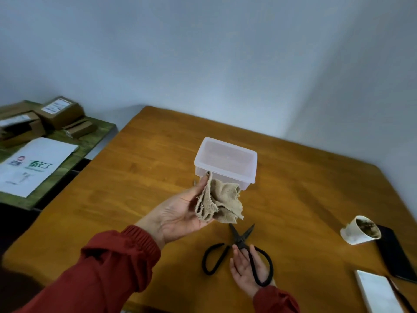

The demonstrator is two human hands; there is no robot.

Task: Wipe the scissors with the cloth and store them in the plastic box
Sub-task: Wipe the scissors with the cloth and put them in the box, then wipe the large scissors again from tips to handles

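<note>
Cloth (222,203) hangs between scissors (239,237) and plastic box (225,159); cup (353,234) stands off right

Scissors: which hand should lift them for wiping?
Right. The right hand lies at one handle loop of the scissors; the left hand holds the cloth, raised above them.

Rough woven cloth (222,201), matt dark metal scissors (239,247), frosted plastic box (225,162), smooth wooden table (146,177)
</note>
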